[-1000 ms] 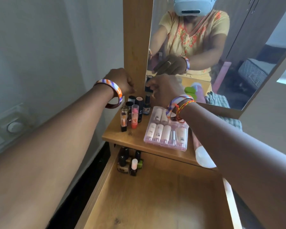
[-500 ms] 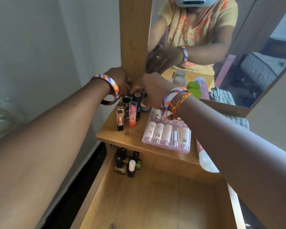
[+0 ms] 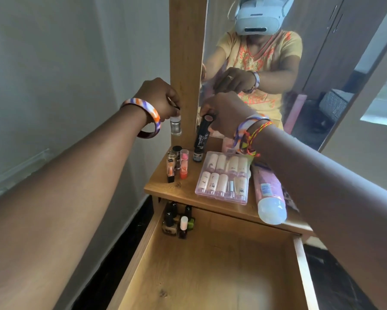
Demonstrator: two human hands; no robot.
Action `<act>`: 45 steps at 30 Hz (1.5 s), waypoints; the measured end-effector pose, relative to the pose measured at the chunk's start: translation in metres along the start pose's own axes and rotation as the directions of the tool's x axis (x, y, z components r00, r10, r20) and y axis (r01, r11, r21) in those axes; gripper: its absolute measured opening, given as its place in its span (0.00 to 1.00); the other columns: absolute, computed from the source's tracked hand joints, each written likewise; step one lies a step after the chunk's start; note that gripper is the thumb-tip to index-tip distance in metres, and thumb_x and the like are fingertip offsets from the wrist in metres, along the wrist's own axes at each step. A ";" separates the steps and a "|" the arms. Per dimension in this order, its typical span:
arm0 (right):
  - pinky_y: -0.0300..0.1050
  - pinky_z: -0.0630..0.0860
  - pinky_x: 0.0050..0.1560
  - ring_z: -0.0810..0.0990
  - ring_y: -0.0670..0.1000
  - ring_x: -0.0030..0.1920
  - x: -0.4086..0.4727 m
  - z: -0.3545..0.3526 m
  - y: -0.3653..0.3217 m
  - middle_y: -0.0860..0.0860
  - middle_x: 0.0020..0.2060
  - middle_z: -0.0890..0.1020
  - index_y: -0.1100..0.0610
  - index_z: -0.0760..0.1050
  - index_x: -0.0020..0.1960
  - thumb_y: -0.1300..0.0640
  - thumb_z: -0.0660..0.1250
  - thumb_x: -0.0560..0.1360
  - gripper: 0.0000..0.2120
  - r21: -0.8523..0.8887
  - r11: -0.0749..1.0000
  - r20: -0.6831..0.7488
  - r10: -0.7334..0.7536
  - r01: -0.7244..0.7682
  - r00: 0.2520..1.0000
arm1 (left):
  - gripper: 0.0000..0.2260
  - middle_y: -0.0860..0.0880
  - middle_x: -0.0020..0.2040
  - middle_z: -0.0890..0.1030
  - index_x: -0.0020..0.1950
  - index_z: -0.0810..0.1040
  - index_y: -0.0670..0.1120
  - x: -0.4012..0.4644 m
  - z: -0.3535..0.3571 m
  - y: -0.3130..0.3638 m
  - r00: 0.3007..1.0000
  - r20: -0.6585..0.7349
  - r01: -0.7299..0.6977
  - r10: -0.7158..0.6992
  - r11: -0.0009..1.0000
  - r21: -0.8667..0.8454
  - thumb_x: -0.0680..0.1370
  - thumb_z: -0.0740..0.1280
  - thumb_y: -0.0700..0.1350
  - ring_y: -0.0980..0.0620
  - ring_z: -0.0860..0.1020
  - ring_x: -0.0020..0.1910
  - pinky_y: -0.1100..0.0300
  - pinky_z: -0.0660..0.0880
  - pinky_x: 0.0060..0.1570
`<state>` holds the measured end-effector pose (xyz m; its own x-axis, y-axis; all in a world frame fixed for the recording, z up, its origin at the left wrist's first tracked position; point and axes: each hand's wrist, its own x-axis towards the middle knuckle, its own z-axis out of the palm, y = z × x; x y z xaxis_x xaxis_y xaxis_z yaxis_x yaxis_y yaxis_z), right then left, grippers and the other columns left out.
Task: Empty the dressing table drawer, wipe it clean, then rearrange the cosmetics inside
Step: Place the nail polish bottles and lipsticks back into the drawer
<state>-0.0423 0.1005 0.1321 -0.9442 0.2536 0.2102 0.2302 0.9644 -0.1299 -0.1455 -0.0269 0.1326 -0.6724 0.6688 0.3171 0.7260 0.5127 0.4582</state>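
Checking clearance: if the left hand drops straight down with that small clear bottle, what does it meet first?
Probably the black-capped bottle in the cluster below the left hand and small clear bottle; depth is unclear.

Both arms reach forward and up from the lower corners of the view, forearms bare. The left hand (image 3: pixel 160 98) is raised, knuckles up, its fingers curled down to pinch the cap of a small clear bottle (image 3: pixel 176 125) hanging below it. The right hand (image 3: pixel 225 113), just beside it, has its fingers wrapped round the top of a black tube (image 3: pixel 201 134), held tilted. Each wrist wears a striped bangle.
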 end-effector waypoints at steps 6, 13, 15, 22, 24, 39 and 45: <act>0.22 0.62 0.26 0.79 0.53 0.52 -0.030 -0.039 -0.016 0.55 0.53 0.82 0.59 0.78 0.58 0.62 0.69 0.71 0.16 -0.097 0.994 -0.008 -0.058 0.057 0.998 | 0.08 0.42 0.46 0.83 0.52 0.83 0.42 -0.033 -0.030 0.027 0.995 0.104 0.008 0.000 0.998 -0.070 0.73 0.70 0.39 0.43 0.83 0.46 0.55 0.80 0.48; 0.21 0.64 0.25 0.75 0.47 0.42 -0.071 -0.031 -0.033 0.53 0.48 0.82 0.58 0.79 0.59 0.63 0.73 0.67 0.20 -0.020 0.997 0.173 -0.076 0.081 0.982 | 0.07 0.39 0.46 0.83 0.50 0.82 0.38 -0.081 -0.022 0.035 0.945 0.321 0.086 -0.057 0.993 -0.075 0.73 0.71 0.38 0.43 0.83 0.46 0.55 0.80 0.49; 0.23 0.65 0.24 0.74 0.46 0.37 -0.081 -0.017 -0.037 0.51 0.44 0.80 0.58 0.79 0.58 0.63 0.73 0.67 0.19 -0.021 0.998 0.232 -0.056 0.062 0.971 | 0.08 0.40 0.47 0.84 0.50 0.83 0.38 -0.095 -0.010 0.029 0.935 0.346 0.111 -0.082 0.992 -0.065 0.72 0.72 0.38 0.43 0.83 0.47 0.52 0.80 0.53; 0.31 0.69 0.34 0.78 0.50 0.51 -0.109 0.041 -0.055 0.52 0.54 0.81 0.57 0.78 0.58 0.57 0.73 0.69 0.18 0.023 1.000 0.360 -0.015 0.008 0.933 | 0.08 0.44 0.44 0.84 0.47 0.84 0.39 -0.133 0.051 -0.007 0.917 0.367 0.160 -0.159 0.987 0.027 0.69 0.74 0.38 0.54 0.78 0.34 0.63 0.75 0.43; 0.34 0.70 0.36 0.78 0.52 0.52 -0.114 0.059 -0.059 0.53 0.52 0.81 0.60 0.77 0.59 0.58 0.73 0.69 0.19 0.058 0.998 0.369 0.001 -0.024 0.930 | 0.08 0.44 0.47 0.84 0.47 0.84 0.40 -0.139 0.065 -0.018 0.922 0.341 0.169 -0.184 0.983 0.076 0.68 0.75 0.38 0.49 0.81 0.43 0.63 0.73 0.47; 0.42 0.78 0.48 0.81 0.54 0.49 -0.123 0.145 -0.061 0.56 0.50 0.82 0.60 0.77 0.58 0.63 0.72 0.69 0.17 0.194 0.972 0.313 0.066 -0.131 0.947 | 0.09 0.43 0.47 0.83 0.50 0.83 0.43 -0.159 0.106 -0.048 0.907 0.400 0.036 -0.133 0.970 0.241 0.71 0.71 0.36 0.43 0.81 0.45 0.53 0.80 0.49; 0.41 0.76 0.47 0.81 0.54 0.51 -0.121 0.149 -0.064 0.56 0.51 0.82 0.61 0.77 0.59 0.63 0.72 0.70 0.17 0.213 0.969 0.331 0.048 -0.124 0.942 | 0.07 0.43 0.46 0.82 0.47 0.83 0.44 -0.159 0.108 -0.051 0.907 0.397 0.015 -0.139 0.954 0.300 0.72 0.69 0.37 0.43 0.80 0.43 0.54 0.79 0.46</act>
<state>0.0215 -0.0032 -0.0297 -0.9568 0.2608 -0.1287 0.2901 0.8874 -0.3584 -0.0601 -0.1009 -0.0308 -0.6536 0.7493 -0.1060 0.7259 0.6604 0.1925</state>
